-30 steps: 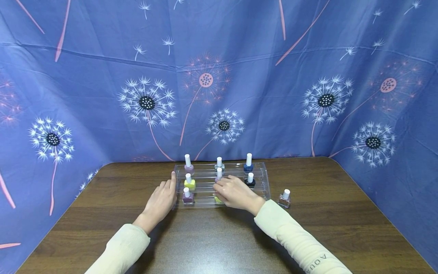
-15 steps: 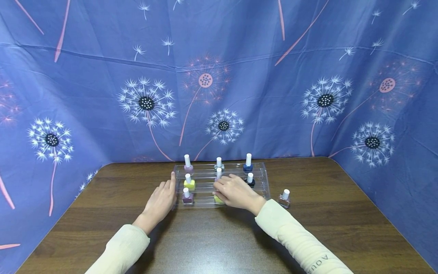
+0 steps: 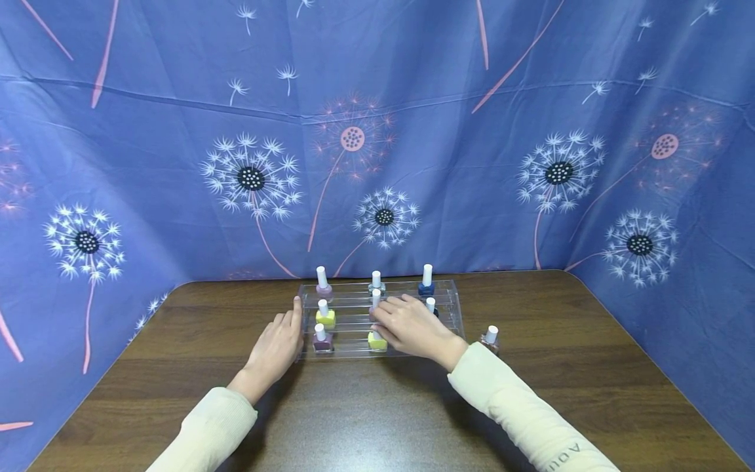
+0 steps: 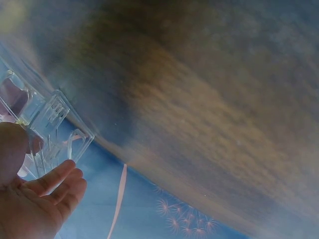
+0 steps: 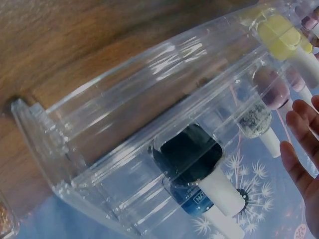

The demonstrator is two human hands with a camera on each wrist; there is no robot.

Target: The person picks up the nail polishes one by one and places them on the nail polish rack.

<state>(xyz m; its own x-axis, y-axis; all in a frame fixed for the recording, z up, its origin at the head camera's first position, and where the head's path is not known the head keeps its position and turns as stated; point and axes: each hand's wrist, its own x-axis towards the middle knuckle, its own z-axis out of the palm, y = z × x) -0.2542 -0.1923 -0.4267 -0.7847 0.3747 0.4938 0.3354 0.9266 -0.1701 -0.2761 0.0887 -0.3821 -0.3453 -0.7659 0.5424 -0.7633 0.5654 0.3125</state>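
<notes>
A clear tiered rack (image 3: 354,354) holds several white-capped nail polish bottles in three rows. My left hand (image 3: 274,347) rests against the rack's left end, index finger straight along its side. In the left wrist view the other fingers lie loose beside the clear end panel (image 4: 51,114). My right hand (image 3: 413,328) hovers over the rack's middle, its fingers close to the yellow nail polish (image 3: 377,341) in the front row. The right wrist view shows those fingertips apart from the bottles and holding nothing. Behind the hand, a lilac bottle (image 3: 376,299) is partly hidden.
A copper glitter nail polish (image 3: 491,337) stands on the wooden table (image 3: 330,406), right of the rack. A purple bottle (image 3: 322,342) sits front left in the rack, a blue one (image 3: 426,287) back right. A patterned blue cloth (image 3: 460,216) hangs behind the table.
My right hand has drawn slightly up and right from the front-row yellow nail polish, uncovering more of it. The black bottle is now more hidden. My left hand stays at the rack's end.
</notes>
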